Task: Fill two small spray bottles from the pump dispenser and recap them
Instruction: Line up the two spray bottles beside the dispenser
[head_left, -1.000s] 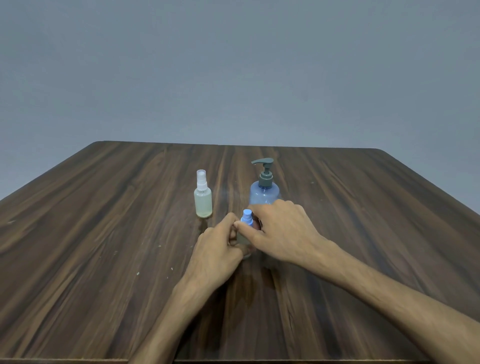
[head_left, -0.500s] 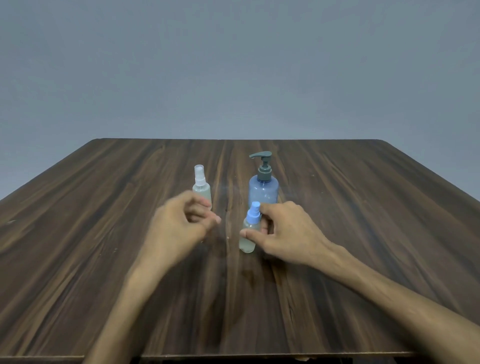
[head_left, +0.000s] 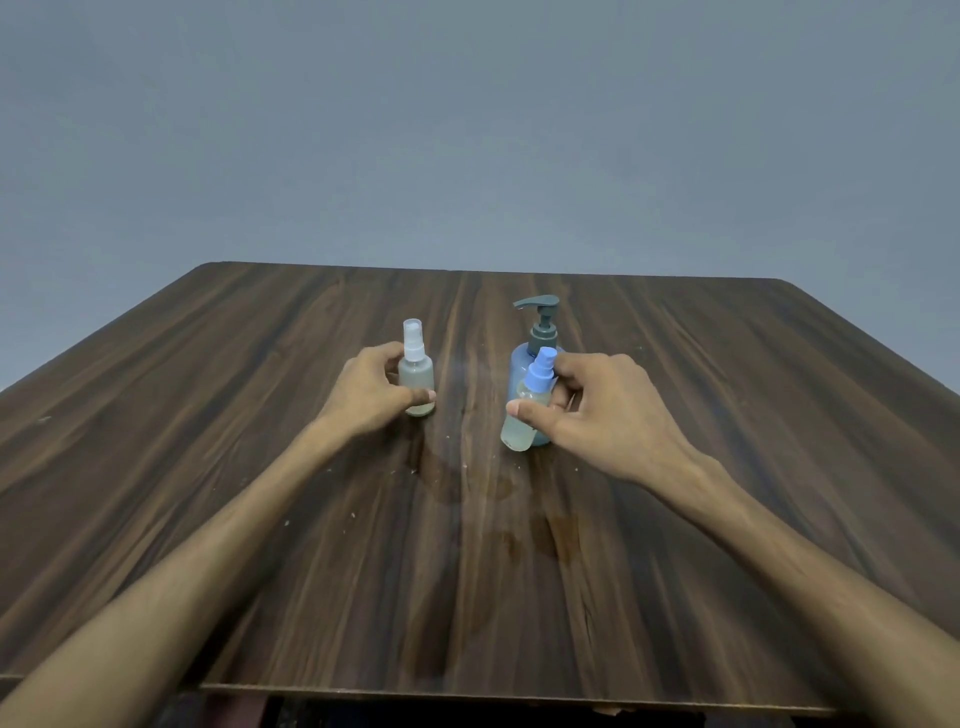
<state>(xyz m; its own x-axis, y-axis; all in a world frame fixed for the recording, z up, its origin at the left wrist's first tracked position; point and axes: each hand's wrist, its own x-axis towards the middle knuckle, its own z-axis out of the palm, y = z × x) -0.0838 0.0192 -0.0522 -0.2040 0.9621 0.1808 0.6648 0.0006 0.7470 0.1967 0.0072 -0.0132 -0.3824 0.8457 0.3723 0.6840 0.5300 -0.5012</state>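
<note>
A small spray bottle with a clear white cap (head_left: 415, 374) stands on the dark wooden table (head_left: 208, 467), holding pale liquid. My left hand (head_left: 371, 392) grips its body from the left, thumb across the front. A second small spray bottle with a blue cap (head_left: 527, 410) is tilted, cap leaning right, pinched by my right hand (head_left: 597, 410) between thumb and fingers. Just behind it stands the blue pump dispenser (head_left: 537, 338) with a grey pump head, partly hidden by the blue-capped bottle.
A damp smear and small crumbs (head_left: 467, 483) mark the table in front of the bottles. The table's near edge (head_left: 467, 693) runs along the bottom of the view. A plain grey wall stands behind.
My left hand has left the blue-capped bottle, moved left and taken hold of the white-capped bottle. My right hand has tilted the blue-capped bottle and keeps holding it.
</note>
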